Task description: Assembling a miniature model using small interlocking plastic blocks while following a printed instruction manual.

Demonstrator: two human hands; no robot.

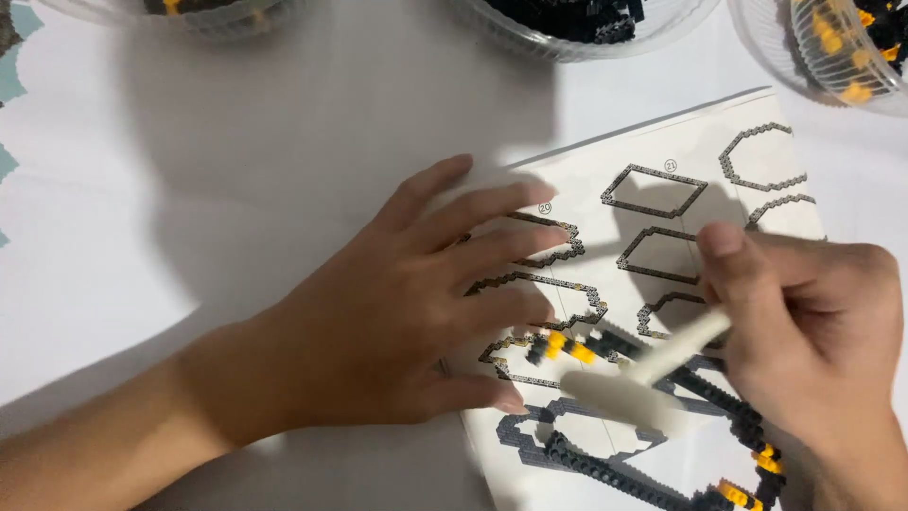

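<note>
So the left hand (397, 312) is lying flat, palm down, with the fingers (501, 203) spread fairly wide and stretched across the left edge of an instruction sheet (653, 142), pinning it to the white table (189, 170). It isn't gripping anything, just pressing on the paper. The sheet is printed with grey outline diagrams of brick rings, hexagon-ish shapes in rows. The right hand (813, 322) comes in from the right with its fingers curled in tight around a pale, cream-coloured tool (643, 374), thumb on top; the tool looks like a little mallet or brick separator, but it's motion-blurred so I can't tell which. Its wide end hangs over the lower middle of the sheet, just beside the left hand's little finger. Right under and around that end sits the brick build (681, 445), a flat chain of tiny black and dark grey bricks laid out on the paper in a looping outline, with a few yellow-orange bricks (567, 345) near the left hand's fingertips and more down by the right wrist. Along the top edge there are three clear plastic bowls: one at the top left (189, 19), one in the middle (577, 38) full of black pieces, and one at the top right (832, 57) with black and orange pieces mixed.
</note>
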